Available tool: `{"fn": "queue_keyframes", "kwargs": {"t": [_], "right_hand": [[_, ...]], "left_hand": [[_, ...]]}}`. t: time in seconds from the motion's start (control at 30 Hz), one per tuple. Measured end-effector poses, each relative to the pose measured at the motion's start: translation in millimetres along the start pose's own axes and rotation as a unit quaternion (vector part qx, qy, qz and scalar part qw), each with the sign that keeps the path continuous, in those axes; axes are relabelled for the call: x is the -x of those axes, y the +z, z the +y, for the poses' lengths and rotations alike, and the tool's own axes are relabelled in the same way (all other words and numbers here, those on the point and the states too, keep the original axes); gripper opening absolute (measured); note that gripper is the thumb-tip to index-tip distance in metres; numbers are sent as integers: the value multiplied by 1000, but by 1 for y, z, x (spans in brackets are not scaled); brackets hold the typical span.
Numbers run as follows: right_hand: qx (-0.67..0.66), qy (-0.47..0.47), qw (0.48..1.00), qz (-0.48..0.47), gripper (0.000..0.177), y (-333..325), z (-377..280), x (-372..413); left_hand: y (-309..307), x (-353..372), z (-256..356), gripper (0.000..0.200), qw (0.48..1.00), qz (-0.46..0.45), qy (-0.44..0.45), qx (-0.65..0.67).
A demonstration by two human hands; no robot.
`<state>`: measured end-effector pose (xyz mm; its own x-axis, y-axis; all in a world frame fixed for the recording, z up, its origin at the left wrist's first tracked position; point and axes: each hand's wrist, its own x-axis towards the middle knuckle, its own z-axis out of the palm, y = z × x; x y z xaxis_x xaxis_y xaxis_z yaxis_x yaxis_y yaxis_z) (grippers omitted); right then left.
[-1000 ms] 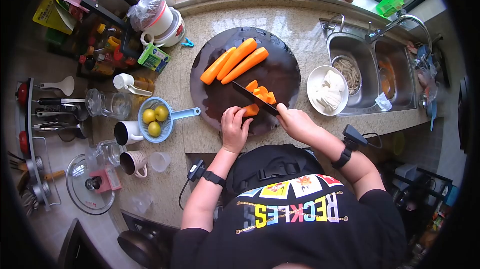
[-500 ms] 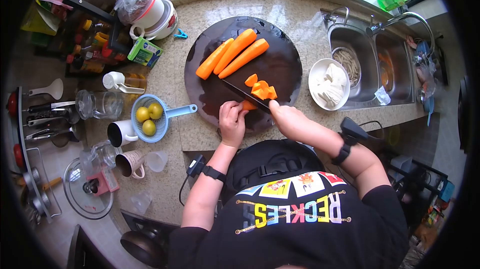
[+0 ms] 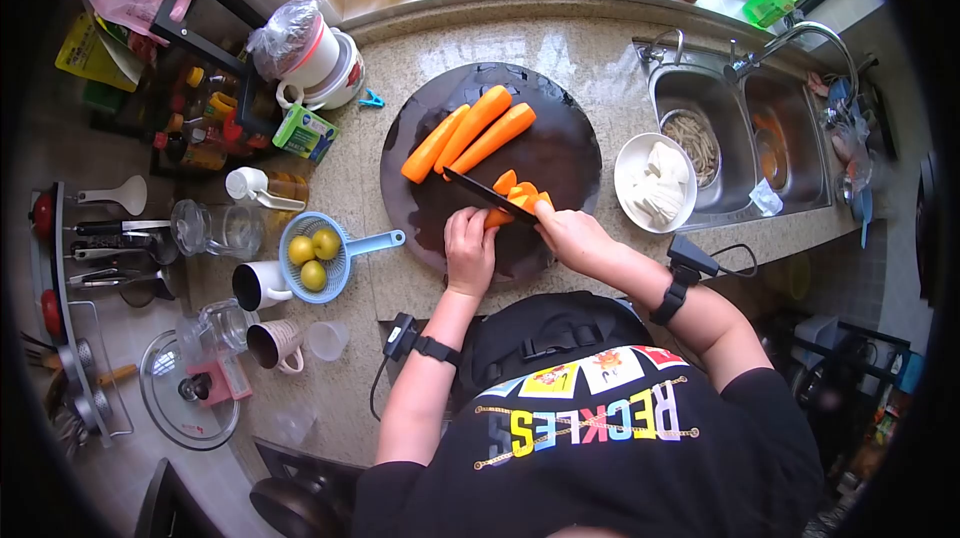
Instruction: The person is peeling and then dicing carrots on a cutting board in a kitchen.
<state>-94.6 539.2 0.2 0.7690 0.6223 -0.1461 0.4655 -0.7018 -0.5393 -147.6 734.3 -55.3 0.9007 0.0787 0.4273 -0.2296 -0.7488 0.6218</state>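
On the round dark cutting board point(image 3: 425, 223), my right hand point(image 3: 575, 240) is closed around the handle of a black-bladed knife point(image 3: 478, 189). The blade lies over the board, pointing up and to the left. My left hand point(image 3: 469, 250) pinches a short carrot piece point(image 3: 497, 219) right beside the blade. Just beyond the knife sit several cut carrot chunks point(image 3: 518, 191) in a small pile. Three peeled whole carrots point(image 3: 473, 130) rest side by side on the far part of the board. Part of the held carrot is hidden by my fingers and the knife.
A white bowl point(image 3: 626, 200) of pale white pieces stands right of the board, beside the double sink point(image 3: 735, 214). To the left, a blue strainer point(image 3: 345, 271) holds three yellow-green fruits. Mugs point(image 3: 275, 346), a glass jar point(image 3: 215, 228) and a glass lid point(image 3: 165, 405) stand farther left.
The camera view has tilted, so the counter appears lower in the picture. The knife has shifted slightly relative to the carrot chunks. Both hands keep their holds.
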Motion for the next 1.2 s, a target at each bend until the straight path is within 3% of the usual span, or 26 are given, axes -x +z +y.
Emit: {"fn": "queue_keyframes", "kwargs": {"t": [0.23, 0.4, 0.7, 1.03, 1.2], "right_hand": [[-35, 10, 999, -18, 21, -11, 3, 30], [-45, 14, 998, -44, 21, -25, -7, 40], [-66, 22, 987, -142, 20, -42, -15, 37], [0, 43, 995, -86, 19, 19, -40, -15], [25, -29, 999, -23, 17, 13, -11, -9]], "left_hand": [[-14, 17, 12, 40, 999, 35, 6, -4], [-18, 13, 2, 24, 998, 52, 5, -20], [-15, 20, 0, 24, 997, 72, 25, -29], [-15, 24, -1, 25, 997, 71, 28, -20], [-13, 13, 1, 24, 998, 62, 21, -17]]}}
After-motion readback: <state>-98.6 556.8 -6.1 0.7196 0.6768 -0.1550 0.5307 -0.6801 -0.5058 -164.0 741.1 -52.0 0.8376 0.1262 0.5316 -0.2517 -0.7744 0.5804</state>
